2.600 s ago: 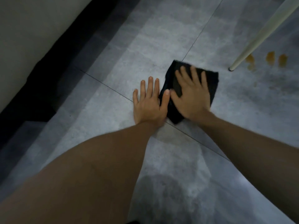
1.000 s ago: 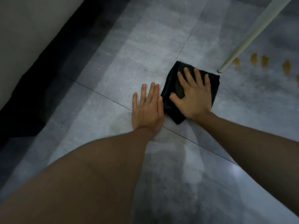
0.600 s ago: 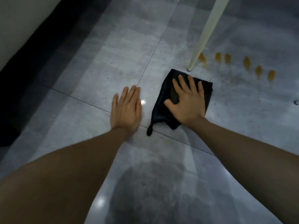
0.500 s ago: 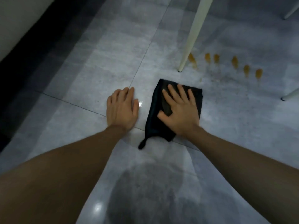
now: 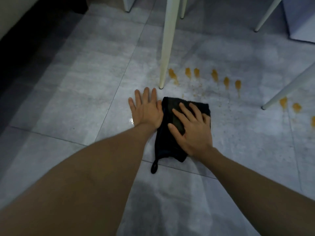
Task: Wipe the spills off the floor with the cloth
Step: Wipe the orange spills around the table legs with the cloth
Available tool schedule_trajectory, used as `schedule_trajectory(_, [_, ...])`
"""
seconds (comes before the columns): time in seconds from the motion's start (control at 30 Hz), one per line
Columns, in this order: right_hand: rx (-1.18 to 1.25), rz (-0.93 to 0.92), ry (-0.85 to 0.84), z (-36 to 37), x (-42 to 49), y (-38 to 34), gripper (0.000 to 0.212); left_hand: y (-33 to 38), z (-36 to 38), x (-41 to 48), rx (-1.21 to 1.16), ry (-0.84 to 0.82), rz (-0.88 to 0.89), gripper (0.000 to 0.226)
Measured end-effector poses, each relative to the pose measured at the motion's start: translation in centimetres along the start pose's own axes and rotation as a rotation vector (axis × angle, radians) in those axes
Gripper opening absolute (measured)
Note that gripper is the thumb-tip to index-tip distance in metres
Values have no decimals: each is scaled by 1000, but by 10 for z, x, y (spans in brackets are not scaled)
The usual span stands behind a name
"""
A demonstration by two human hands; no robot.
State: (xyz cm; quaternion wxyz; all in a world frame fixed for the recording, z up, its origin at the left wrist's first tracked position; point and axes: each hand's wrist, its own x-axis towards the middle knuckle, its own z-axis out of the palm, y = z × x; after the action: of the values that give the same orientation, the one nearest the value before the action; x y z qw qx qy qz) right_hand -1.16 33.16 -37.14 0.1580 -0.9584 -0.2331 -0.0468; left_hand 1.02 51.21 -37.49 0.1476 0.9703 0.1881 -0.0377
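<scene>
Fingers (image 5: 185, 109) of the right hand (image 5: 192, 128) were spread flat, pressing on the cloth (image 5: 167, 133), gripping nothing. The left hand (image 5: 146, 108) lay flat and open on the floor (image 5: 76, 92), touching the cloth's edge. Cloth: black, folded, hanging loop trailing. Orange spills (image 5: 214, 75) lay just beyond, beside a white leg (image 5: 167, 41).

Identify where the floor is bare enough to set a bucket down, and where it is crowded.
Free: the grey tiles left of the left hand, out to the dark wall base, and the floor between the forearms. Crowded: beyond the cloth, where orange spills run between the near chair leg and the right chair leg.
</scene>
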Motion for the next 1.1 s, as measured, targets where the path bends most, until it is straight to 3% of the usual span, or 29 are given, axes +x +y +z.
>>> schedule_trajectory(0.27, [110,43,84,-4,13,18,51,6,5,16,48,24,-24,58])
schedule_trajectory(0.43, [130,357,-25,7,19,-33,59,7,6,19,40,32,-32,59])
schedule_trajectory(0.57, [17,321,-23,17,24,-24,61,6,8,19,42,33,-27,59])
schedule_trajectory(0.7, [-23,417,-46,18,80,7,66,5,9,20,37,42,-15,59])
schedule_trajectory(0.83, [-4,378,-11,22,153,24,66,4,9,21,67,33,-15,59])
schedule_trajectory(0.93, [20,187,-79,30,187,18,66,6,10,21,82,23,-5,59])
schedule_trajectory(1.03, [-16,-42,-132,29,176,18,58,5,8,21,72,22,0,58])
schedule_trajectory(1.1, [-72,-25,-101,27,161,33,54,5,7,21,59,33,12,58])
